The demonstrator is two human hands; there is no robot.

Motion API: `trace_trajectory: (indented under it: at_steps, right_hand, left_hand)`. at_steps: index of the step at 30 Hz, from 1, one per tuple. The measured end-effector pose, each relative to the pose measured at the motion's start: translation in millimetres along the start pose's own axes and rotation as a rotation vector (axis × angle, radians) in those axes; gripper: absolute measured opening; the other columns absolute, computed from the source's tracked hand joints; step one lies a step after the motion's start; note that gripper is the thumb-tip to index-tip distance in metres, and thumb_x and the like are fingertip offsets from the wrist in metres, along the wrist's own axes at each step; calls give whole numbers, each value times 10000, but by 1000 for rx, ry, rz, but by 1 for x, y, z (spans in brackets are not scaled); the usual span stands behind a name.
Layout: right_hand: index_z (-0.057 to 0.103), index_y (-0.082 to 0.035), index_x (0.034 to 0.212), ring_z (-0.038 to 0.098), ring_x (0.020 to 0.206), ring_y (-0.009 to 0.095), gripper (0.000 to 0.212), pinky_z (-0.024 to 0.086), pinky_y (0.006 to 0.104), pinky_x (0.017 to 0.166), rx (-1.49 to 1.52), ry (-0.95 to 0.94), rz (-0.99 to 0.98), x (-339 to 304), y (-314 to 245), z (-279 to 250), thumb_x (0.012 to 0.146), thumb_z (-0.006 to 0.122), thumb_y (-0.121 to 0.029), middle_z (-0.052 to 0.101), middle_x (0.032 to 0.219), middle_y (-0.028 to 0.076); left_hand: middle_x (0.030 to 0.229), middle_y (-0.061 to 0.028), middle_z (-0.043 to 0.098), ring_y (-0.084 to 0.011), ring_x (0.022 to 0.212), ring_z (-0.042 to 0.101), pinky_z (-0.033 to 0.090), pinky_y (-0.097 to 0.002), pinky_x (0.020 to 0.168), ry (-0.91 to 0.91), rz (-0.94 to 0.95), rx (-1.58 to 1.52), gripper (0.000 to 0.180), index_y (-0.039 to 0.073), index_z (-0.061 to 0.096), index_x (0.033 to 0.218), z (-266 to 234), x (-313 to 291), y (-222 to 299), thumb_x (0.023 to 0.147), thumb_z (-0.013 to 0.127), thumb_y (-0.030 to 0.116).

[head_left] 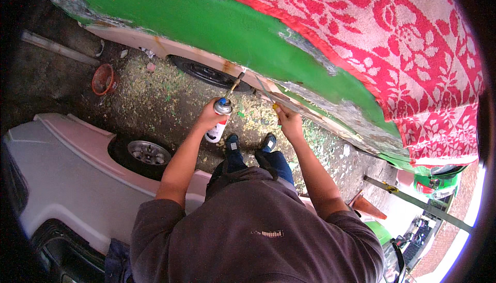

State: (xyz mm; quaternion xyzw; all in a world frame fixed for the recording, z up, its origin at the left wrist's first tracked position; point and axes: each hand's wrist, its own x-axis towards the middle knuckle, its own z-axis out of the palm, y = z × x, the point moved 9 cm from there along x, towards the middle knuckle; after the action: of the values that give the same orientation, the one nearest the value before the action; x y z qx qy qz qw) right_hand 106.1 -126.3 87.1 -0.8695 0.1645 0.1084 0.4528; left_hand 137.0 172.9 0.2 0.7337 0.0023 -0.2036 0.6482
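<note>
My left hand (207, 116) is wrapped around a gas blowtorch (222, 109), a white and red canister with a blue knob and a brass-coloured burner tube. The tube's tip points up at the lower side of a green car body (217, 30), close to the panel. In my right hand (291, 123) is a thin, long-bladed tool (264, 88) with a yellow handle, perhaps a scraper or screwdriver. Its blade reaches toward the same panel, right of the burner tip. Pale and rusty patches show where the green paint is gone.
A red and white floral cloth (403, 40) drapes over the green car. Paint flakes (150, 92) litter the ground around my feet. An orange bucket (104, 79) stands at left, and a light-coloured car (77, 164) is close behind. At right are an orange cone (368, 205) and a long bar (418, 204).
</note>
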Motion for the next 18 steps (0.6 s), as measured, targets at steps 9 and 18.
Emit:
trace_trajectory:
  at_steps: [9,18]
  right_hand:
    - [650,-131,1279,507,541,77,341,430,288,523,11,-12,24,-20,-8,-21,980,573,-277,541,594,8]
    - [667,-155,1240,691,735,321,340,525,407,702,-138,25,-3,-11,-12,-8,931,618,-287,695,791,191]
  left_hand:
    - [1078,-94,670,-192,1000,644,503,-350,901,45,-42,-54,606,27,544,1206,6,1,8,667,814,92]
    - [1068,-89,673,-185,980,648,511,-347,882,57,-11,-85,619,28,544,1211,-3,4,-2,660,821,85]
